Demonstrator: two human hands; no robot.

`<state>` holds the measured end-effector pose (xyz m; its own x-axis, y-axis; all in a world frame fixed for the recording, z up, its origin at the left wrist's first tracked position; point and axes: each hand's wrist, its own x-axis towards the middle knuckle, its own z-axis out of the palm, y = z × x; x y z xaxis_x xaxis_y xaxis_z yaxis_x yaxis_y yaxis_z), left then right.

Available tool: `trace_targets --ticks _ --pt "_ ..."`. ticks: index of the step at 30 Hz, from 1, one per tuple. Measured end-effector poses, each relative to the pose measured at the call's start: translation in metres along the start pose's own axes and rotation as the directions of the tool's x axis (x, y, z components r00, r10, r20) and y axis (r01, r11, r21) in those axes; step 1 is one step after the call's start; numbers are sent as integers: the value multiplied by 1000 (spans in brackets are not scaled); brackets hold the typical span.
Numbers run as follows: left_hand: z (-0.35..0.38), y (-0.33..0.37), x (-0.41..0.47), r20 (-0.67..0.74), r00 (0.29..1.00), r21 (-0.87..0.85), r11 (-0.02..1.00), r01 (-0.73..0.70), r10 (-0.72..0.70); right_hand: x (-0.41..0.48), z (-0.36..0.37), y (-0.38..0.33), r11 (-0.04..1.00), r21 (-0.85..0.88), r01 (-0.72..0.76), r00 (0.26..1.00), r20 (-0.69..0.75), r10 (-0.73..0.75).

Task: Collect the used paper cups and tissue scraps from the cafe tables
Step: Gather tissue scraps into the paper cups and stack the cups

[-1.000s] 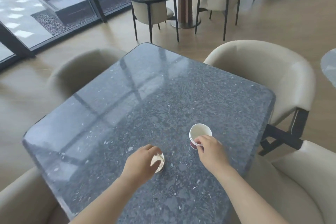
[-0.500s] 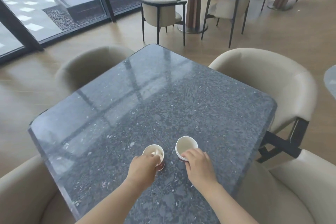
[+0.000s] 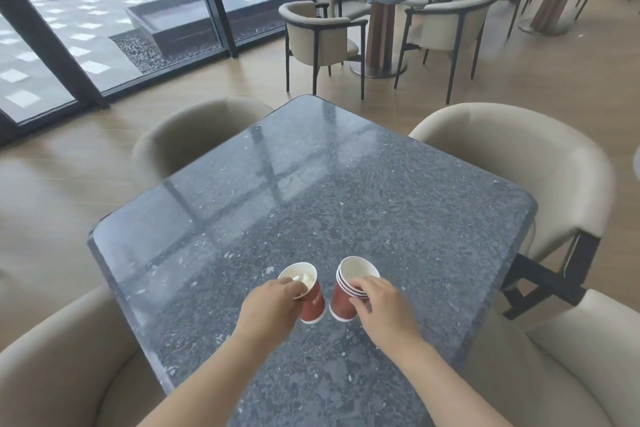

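Now both cups show their red sides and lean away from the person, where half a second ago they stood upright on the grey table (image 3: 311, 201). The left hand (image 3: 268, 308) pinches the near rim of the paper cup (image 3: 313, 302) holding tissue scraps (image 3: 304, 277). Just beside it, the right hand (image 3: 384, 305) grips the nested cup stack (image 3: 343, 302) at its rims.

The left hand (image 3: 268, 310) and right hand (image 3: 386, 308) are bare, as are both forearms (image 3: 446, 388).
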<state>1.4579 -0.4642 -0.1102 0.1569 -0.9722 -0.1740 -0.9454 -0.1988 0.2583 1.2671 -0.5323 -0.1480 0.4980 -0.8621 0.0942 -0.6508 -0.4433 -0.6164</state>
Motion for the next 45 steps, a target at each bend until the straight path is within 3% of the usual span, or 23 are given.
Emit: trace_targets --ticks 10,27,36,45 --pt "-11 5 -85 -175 978 -313 935 -166 115 -78 -17 -68 997 -35 68 991 -109 -71" --pt "-42 -19 -242 -364 867 -341 818 -463 339 -234 -12 -181 979 -201 -24 908 -413 -63" --pt "-28 18 -287 -305 823 -342 752 -564 479 -318 -29 -185 973 -179 -149 863 -504 40" --pt "2 142 -314 -220 683 -339 602 -723 697 -427 -84 -134 901 -160 -404 743 -632 221"
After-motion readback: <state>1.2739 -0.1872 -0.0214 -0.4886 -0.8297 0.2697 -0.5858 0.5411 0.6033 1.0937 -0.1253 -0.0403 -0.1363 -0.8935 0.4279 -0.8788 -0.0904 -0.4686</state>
